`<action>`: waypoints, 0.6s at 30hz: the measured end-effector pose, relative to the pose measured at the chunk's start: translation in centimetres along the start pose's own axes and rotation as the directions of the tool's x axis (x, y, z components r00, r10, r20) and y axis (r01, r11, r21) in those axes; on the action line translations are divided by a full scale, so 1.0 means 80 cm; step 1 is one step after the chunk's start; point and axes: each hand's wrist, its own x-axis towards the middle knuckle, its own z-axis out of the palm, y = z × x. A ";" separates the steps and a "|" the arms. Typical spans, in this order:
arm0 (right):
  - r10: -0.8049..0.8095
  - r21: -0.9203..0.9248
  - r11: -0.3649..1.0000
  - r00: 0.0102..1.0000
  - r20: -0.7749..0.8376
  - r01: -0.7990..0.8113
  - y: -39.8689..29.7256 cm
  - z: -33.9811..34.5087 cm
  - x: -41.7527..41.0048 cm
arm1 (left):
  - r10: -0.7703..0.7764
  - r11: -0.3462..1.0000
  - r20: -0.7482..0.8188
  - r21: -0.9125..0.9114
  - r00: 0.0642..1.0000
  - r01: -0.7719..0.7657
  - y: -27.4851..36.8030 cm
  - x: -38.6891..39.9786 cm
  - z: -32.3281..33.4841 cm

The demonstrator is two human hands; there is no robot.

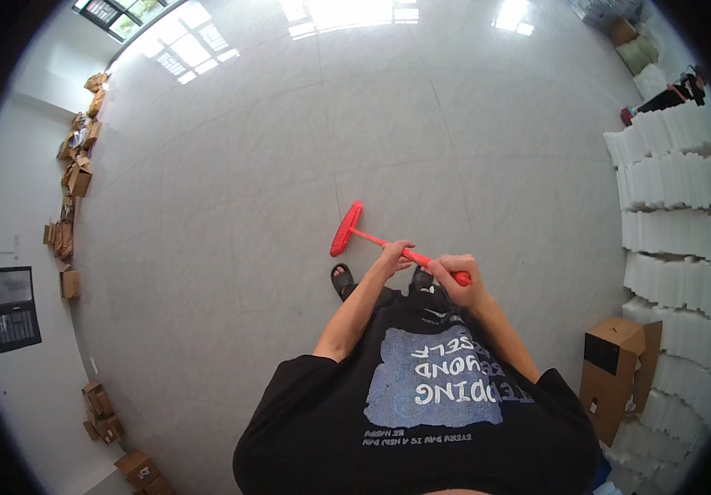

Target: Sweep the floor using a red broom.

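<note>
A red push broom rests its head on the grey floor, a little ahead of my sandalled feet. Its red handle slants back toward my body. Around the middle of the handle is my left hand, its fingers curled loosely about it. My right hand grips the handle close to its top end, in front of my black T-shirt. The bristles are not seen from above.
Stacks of white foam-like sheets line the right side, with an open cardboard box beside them. More cardboard boxes lie along the left wall. Bagged items stand at the far right.
</note>
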 end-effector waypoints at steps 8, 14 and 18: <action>-0.077 -0.035 0.996 0.991 0.110 0.081 -0.064 -0.049 -0.004 | 0.229 0.962 0.035 -0.162 0.973 -0.220 -0.018 -0.038 0.109; -0.390 0.027 0.918 0.893 0.225 0.395 -0.062 -0.029 0.025 | 0.270 0.911 -0.132 -0.286 0.954 -0.297 0.015 -0.070 0.084; -0.403 0.053 0.914 0.881 0.246 0.403 -0.036 -0.014 0.045 | 0.330 0.859 -0.119 -0.374 0.936 -0.350 0.046 -0.036 0.012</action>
